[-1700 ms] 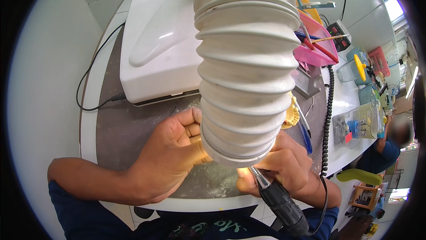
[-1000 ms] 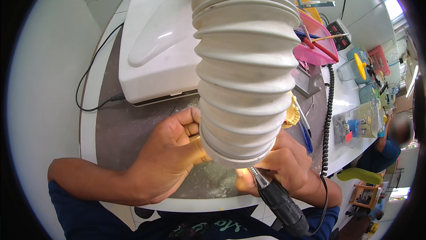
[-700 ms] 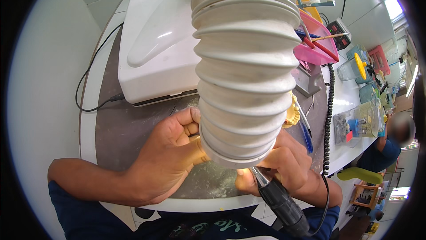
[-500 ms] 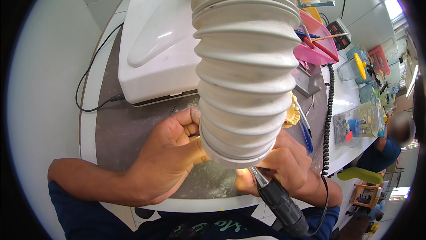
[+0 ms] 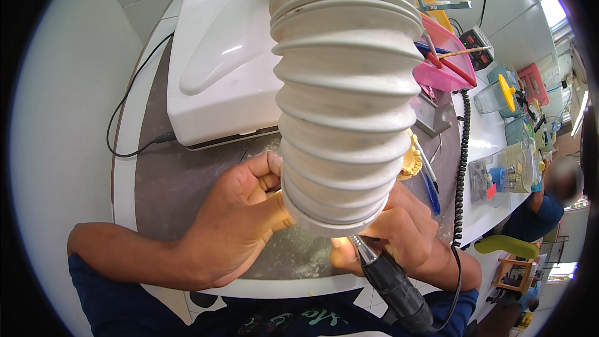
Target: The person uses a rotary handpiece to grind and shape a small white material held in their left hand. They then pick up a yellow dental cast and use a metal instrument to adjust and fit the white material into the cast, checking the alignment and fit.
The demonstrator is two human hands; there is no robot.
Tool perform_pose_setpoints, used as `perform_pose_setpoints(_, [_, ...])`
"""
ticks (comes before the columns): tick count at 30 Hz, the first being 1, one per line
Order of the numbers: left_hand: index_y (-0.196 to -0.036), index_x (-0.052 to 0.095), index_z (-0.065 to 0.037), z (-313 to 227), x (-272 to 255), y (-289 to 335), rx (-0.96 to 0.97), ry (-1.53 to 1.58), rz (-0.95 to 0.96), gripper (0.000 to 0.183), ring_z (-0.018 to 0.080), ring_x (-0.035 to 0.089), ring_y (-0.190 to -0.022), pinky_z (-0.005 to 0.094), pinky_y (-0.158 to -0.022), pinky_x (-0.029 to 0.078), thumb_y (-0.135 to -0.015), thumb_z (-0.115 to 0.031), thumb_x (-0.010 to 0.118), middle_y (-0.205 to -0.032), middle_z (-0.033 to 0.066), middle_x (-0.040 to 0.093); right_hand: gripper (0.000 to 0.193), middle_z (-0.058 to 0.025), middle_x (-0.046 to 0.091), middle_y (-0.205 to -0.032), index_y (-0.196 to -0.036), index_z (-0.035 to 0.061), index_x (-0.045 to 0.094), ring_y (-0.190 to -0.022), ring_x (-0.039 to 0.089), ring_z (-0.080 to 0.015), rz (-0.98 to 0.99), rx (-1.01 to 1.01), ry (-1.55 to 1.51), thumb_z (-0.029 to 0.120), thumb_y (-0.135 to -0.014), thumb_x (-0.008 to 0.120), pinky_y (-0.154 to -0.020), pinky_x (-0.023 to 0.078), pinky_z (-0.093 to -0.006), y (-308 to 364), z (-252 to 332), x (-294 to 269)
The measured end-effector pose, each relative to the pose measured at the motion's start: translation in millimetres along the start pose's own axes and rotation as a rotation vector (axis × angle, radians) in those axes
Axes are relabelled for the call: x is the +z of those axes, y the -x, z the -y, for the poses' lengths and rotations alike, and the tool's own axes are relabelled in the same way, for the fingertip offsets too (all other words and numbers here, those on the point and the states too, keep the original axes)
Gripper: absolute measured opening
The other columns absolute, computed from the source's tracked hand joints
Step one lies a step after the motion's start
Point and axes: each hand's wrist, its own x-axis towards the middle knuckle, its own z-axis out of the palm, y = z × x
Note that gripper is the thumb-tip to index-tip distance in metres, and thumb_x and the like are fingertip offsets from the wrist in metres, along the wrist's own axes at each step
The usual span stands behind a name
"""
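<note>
Black handpiece (image 5: 396, 284) slants behind white hose (image 5: 346, 100)

The right hand (image 5: 402, 231) grasps it at the desk's (image 5: 281, 265) near edge, long axis pointing up-left; the left hand (image 5: 237, 215) lies farther left, its grip hidden, so I cannot tell.

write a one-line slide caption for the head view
Right hand holds a black handpiece while a ribbed white hose hides part of the left hand.
</note>
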Motion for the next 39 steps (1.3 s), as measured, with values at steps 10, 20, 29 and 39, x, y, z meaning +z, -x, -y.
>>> perform_pose_setpoints(10, [-0.102,0.051,-0.002,0.5,-1.0,0.1,0.006,0.001,0.007,0.02,0.0132,0.058,-0.102,0.0304,-0.093,0.05,-0.092,-0.009,0.067,-0.107,0.0083,0.057,0.024,-0.018,0.062,-0.078,-0.083,-0.0036,0.059,-0.071,0.066,-0.0312,-0.002,0.008,-0.004,0.007,-0.073,0.078,-0.061,0.053,-0.0352,-0.7,1.3,0.8])
perform_pose_setpoints(20, [-0.113,0.051,0.0,-1.2,1.9,-1.2,0.011,-0.067,-0.009,0.029,0.0144,0.06,-0.107,0.0298,-0.094,0.051,-0.088,0.002,0.066,-0.115,0.0086,0.058,0.026,-0.0144,0.066,-0.079,-0.086,-0.0017,0.066,-0.075,0.07,-0.029,-0.125,0.097,-0.083,0.001,-0.065,0.081,-0.067,0.057,-0.0315,6.0,1.0,-6.9])
perform_pose_setpoints(29, [-0.13,0.048,0.004,-4.0,3.1,0.4,0.023,-0.142,0.011,0.047,0.0153,0.062,-0.11,0.0294,-0.097,0.049,-0.085,0.007,0.064,-0.119,0.0107,0.062,0.025,-0.0105,0.065,-0.078,-0.088,0.001,0.066,-0.076,0.071,-0.0269,-0.09,0.077,-0.066,0.002,-0.067,0.081,-0.063,0.058,-0.0318,7.4,4.5,-9.3])
perform_pose_setpoints(39, [-0.122,0.054,0.005,-3.0,-0.5,0.3,0.018,-0.22,0.048,0.036,0.0142,0.062,-0.108,0.0286,-0.095,0.05,-0.087,0.006,0.063,-0.116,0.0093,0.064,0.028,-0.0114,0.064,-0.082,-0.092,0.0021,0.06,-0.073,0.068,-0.024,-0.009,0.013,-0.083,0.003,-0.071,0.079,-0.063,0.055,-0.0306,6.8,2.1,-10.2])
